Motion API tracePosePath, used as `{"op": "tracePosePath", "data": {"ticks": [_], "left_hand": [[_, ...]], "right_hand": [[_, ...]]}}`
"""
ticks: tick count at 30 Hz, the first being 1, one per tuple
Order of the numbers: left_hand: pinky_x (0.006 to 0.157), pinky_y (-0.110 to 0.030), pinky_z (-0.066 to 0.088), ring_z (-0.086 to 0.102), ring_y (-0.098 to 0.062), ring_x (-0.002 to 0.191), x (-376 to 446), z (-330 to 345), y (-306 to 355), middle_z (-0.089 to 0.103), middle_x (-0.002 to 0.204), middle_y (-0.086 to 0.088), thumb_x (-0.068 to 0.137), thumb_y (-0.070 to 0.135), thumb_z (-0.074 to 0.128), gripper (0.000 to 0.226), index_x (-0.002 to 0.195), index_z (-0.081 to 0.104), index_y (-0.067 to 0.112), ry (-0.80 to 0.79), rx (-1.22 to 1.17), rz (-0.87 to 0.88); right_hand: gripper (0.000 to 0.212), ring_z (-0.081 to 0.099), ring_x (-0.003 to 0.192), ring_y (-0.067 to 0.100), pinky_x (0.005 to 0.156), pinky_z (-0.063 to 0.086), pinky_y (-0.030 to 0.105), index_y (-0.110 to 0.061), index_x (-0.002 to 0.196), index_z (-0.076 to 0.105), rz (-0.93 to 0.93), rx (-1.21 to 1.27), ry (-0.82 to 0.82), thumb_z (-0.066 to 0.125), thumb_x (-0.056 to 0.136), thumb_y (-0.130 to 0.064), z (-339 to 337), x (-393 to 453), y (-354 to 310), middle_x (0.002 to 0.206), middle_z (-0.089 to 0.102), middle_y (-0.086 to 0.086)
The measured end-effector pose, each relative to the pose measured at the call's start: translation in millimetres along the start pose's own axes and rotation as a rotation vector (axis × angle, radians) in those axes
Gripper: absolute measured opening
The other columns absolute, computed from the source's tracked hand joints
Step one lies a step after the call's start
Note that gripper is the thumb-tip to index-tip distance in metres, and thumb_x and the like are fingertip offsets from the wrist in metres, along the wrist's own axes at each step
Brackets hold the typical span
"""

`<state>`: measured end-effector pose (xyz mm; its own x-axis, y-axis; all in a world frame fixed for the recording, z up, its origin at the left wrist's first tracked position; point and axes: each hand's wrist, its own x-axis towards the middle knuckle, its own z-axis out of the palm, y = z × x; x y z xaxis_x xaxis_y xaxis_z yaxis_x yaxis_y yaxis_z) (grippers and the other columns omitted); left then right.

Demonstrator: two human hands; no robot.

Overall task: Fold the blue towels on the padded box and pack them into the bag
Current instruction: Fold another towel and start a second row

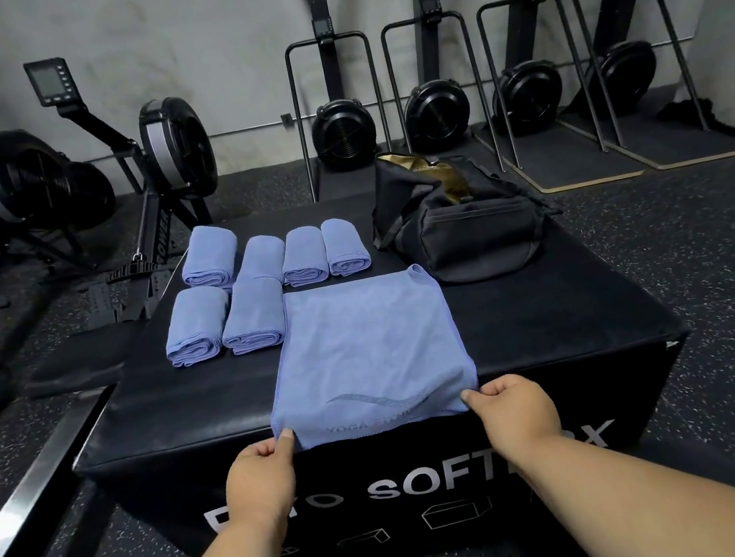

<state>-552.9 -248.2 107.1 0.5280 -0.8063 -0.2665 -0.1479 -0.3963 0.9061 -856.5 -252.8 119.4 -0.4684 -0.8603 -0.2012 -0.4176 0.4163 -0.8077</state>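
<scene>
A blue towel point(366, 350) lies spread flat on the black padded box point(554, 326), its near edge hanging slightly over the front. My left hand point(259, 478) pinches the towel's near left corner. My right hand point(514, 409) pinches the near right corner. Several folded blue towels point(247, 317) sit in two rows on the box behind and to the left of the flat one. An open black bag point(462, 221) with a gold lining stands at the box's far right corner.
Rowing machines point(158, 166) stand on the floor to the left of the box. Several ski machines point(343, 129) line the back wall. A metal rail point(30, 491) runs along the floor at the near left.
</scene>
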Motion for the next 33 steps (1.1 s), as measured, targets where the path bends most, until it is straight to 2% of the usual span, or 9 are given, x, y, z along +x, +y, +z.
{"op": "tracePosePath", "data": {"ticks": [4,8,11,15,21,24,27,30,33], "left_hand": [[0.068,-0.034,0.047,0.065,-0.023,0.079,1,0,0,0.074,0.087,-0.008,0.100,0.037,0.069,0.027,0.096,0.071,0.010,-0.026,-0.009,-0.017],[0.067,-0.035,0.049,0.061,-0.024,0.074,-1,1,1,0.072,0.083,-0.009,0.101,0.035,0.067,0.029,0.091,0.072,0.009,-0.068,-0.020,-0.031],[0.063,-0.033,0.043,0.052,-0.021,0.065,-4,1,2,0.064,0.069,-0.002,0.102,0.034,0.067,0.031,0.088,0.071,0.007,-0.082,-0.015,-0.027],[0.076,-0.039,0.050,0.057,-0.023,0.076,-7,-6,2,0.065,0.077,-0.004,0.098,0.038,0.065,0.035,0.094,0.067,0.004,-0.145,-0.134,-0.028],[0.072,-0.034,0.058,0.067,-0.021,0.074,-29,-16,11,0.069,0.081,-0.008,0.101,0.012,0.066,0.018,0.087,0.059,0.003,-0.163,-0.279,0.073],[0.077,-0.036,0.059,0.072,-0.024,0.084,-33,-18,11,0.076,0.093,-0.013,0.101,0.014,0.069,0.014,0.100,0.066,0.001,-0.201,-0.352,0.035],[0.084,-0.040,0.060,0.071,-0.026,0.091,-38,-16,6,0.077,0.096,-0.014,0.102,0.014,0.067,0.010,0.106,0.071,0.004,-0.250,-0.352,0.025],[0.091,-0.042,0.059,0.071,-0.024,0.094,-40,-9,3,0.079,0.099,-0.014,0.103,0.013,0.066,0.012,0.108,0.076,0.009,-0.313,-0.277,0.050],[0.077,-0.038,0.052,0.060,-0.023,0.077,-37,-4,-8,0.075,0.081,-0.009,0.105,0.018,0.064,0.022,0.093,0.081,0.008,-0.338,-0.157,0.028]], "right_hand": [[0.030,0.063,0.067,0.017,0.060,0.046,0.029,-0.017,0.076,0.066,0.023,0.028,-0.036,0.079,0.088,-0.041,1,5,3,0.072,0.070,-0.006],[0.036,0.047,0.053,0.013,0.052,0.037,0.027,-0.018,0.065,0.056,-0.032,0.055,-0.086,0.077,0.089,-0.036,4,-1,2,0.053,0.052,-0.007],[0.028,0.042,0.056,0.015,0.055,0.036,0.030,-0.018,0.069,0.052,-0.062,0.093,-0.097,0.072,0.086,-0.028,2,-7,-4,0.057,0.049,-0.006],[0.020,0.038,0.061,0.017,0.058,0.034,0.032,-0.015,0.077,0.048,-0.095,0.220,-0.134,0.065,0.086,-0.016,-5,-12,-11,0.065,0.044,-0.001],[0.009,0.049,0.060,0.014,0.060,0.043,0.033,-0.011,0.092,0.057,-0.105,0.353,-0.136,0.062,0.085,-0.011,-19,-17,-9,0.064,0.057,-0.001],[0.005,0.060,0.069,0.019,0.068,0.053,0.041,-0.011,0.091,0.064,-0.091,0.422,-0.158,0.065,0.087,-0.012,-23,-20,-6,0.072,0.068,0.008],[0.005,0.065,0.073,0.016,0.070,0.057,0.030,-0.005,0.094,0.070,-0.055,0.490,-0.181,0.066,0.092,-0.007,-28,-25,-4,0.083,0.075,0.010],[0.004,0.068,0.073,0.014,0.070,0.057,0.029,-0.004,0.094,0.070,-0.045,0.536,-0.193,0.067,0.094,-0.007,-30,-26,-1,0.085,0.076,0.009],[0.003,0.067,0.070,0.013,0.071,0.057,0.029,-0.004,0.094,0.071,-0.027,0.567,-0.197,0.070,0.095,-0.006,-31,-27,2,0.082,0.074,0.008]]}}
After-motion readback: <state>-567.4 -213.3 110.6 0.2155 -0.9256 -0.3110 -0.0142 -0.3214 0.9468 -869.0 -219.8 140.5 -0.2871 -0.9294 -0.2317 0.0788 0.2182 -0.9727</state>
